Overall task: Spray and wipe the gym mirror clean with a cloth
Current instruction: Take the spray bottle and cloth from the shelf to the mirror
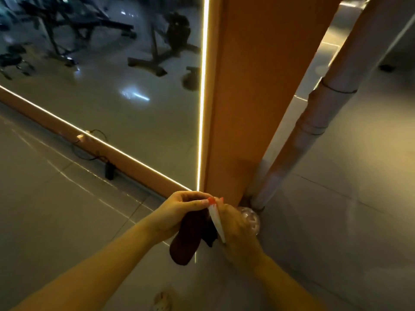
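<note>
Left hand (179, 209) grips dark cloth (184, 245); right hand (238, 236) holds clear spray bottle (250, 217), contents unclear

- The spray bottle (251, 217) is mostly hidden under the right hand (238, 234) gripping it; only a clear rounded part shows.
- The cloth (185, 245) has its top buried in the left hand (179, 209).
- The mirror (112, 97), above-left of the grip, runs off the top and left edges.
- A patterned blur (161, 299) below the grip cannot be identified.
</note>
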`<act>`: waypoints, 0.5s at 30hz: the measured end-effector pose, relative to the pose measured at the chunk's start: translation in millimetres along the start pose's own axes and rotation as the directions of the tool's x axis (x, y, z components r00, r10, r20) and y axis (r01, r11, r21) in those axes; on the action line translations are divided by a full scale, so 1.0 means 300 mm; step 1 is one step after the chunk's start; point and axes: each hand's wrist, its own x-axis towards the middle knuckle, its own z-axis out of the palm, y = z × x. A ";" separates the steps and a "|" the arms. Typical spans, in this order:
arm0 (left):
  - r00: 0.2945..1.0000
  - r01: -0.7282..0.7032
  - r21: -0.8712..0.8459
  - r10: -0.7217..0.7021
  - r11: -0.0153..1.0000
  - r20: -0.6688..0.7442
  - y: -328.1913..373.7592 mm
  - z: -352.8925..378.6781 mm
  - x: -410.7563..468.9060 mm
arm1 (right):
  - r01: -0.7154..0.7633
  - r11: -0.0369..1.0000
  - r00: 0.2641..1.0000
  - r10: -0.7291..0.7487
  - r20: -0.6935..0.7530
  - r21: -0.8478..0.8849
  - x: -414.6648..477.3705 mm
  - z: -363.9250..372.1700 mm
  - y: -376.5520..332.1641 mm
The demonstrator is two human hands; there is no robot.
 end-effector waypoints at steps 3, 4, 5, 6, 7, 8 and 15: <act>0.998 0.034 -0.006 -0.034 0.999 0.045 0.035 -0.101 0.037 | -0.060 0.998 0.997 0.059 0.049 0.025 0.067 0.069 -0.046; 0.998 0.041 -0.010 -0.040 0.999 0.058 0.041 -0.125 0.049 | -0.081 0.996 0.995 0.079 0.058 0.030 0.079 0.089 -0.056; 0.997 0.046 -0.011 -0.045 0.999 0.066 0.044 -0.148 0.062 | -0.089 0.995 0.994 0.087 0.065 0.034 0.089 0.107 -0.062; 0.996 0.049 -0.011 -0.048 0.999 0.070 0.046 -0.167 0.074 | -0.108 0.993 0.992 0.105 0.064 0.049 0.096 0.125 -0.063; 0.997 0.049 -0.013 -0.048 0.999 0.069 0.043 -0.184 0.088 | -0.125 0.991 0.990 0.122 0.067 0.046 0.105 0.145 -0.060; 0.997 0.051 -0.016 -0.050 0.999 0.062 0.041 -0.200 0.102 | -0.144 0.988 0.987 0.140 0.081 0.055 0.112 0.167 -0.054; 0.996 0.093 -0.068 -0.092 0.993 0.012 -0.062 -0.308 0.244 | -0.236 0.959 0.963 0.209 0.171 0.156 0.108 0.347 0.044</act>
